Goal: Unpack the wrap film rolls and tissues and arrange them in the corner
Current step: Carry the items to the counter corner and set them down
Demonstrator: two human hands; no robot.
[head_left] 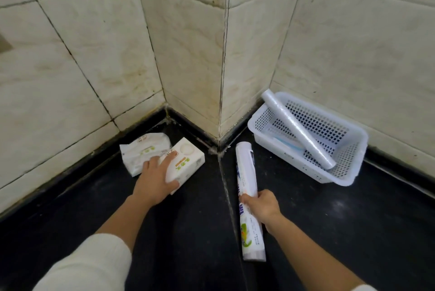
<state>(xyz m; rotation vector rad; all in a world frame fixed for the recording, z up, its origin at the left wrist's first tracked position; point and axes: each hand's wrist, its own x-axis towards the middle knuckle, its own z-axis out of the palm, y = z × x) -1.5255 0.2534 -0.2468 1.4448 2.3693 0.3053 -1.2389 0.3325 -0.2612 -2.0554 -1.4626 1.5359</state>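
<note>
Two white tissue packs lie on the black counter near the left wall corner. My left hand (pixel 157 177) grips the nearer tissue pack (pixel 188 161), thumb on its near edge and fingers across its top; the other tissue pack (pixel 138 151) lies just behind it, touching. My right hand (pixel 261 206) is closed around the middle of a long white printed wrap film roll (pixel 246 177) that lies on the counter along a seam. A clear wrap film roll (pixel 299 129) leans diagonally in the white basket (pixel 348 173), its far end over the rim.
The white perforated basket stands against the right wall, with a flat bluish-white item (pixel 288 144) inside. A tiled pillar (pixel 211 67) juts out between the two corners. Cream tiled walls close off the back. Black counter (pixel 188 231) stretches toward me.
</note>
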